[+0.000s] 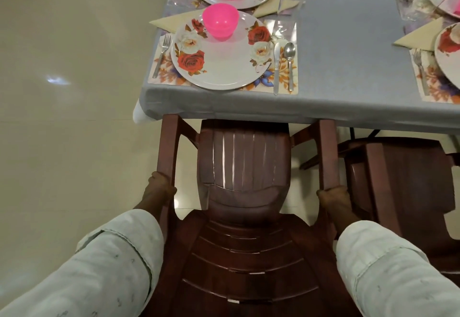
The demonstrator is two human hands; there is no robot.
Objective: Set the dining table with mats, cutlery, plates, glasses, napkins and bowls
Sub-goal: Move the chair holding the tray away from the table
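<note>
A: Left of the chair (244,167)?
B: Bare floor (62,92), wide room. Left hand (160,188) curled round its left armrest.
A: Ahead?
B: Front tucked under the tabletop (336,42) edge; plate (221,67) with pink bowl (220,21) just beyond.
A: Right?
B: Right hand (332,196) gripping the right armrest; second chair (403,174) close beside.

Left hand (160,188) and right hand (332,196) each grip an armrest of the brown chair (245,167) at the desk (343,42); before it, a pink bowl (220,21) sits on a floral plate (221,62); fork (161,53) left, knife (276,67) and spoon (290,63) right.
</note>
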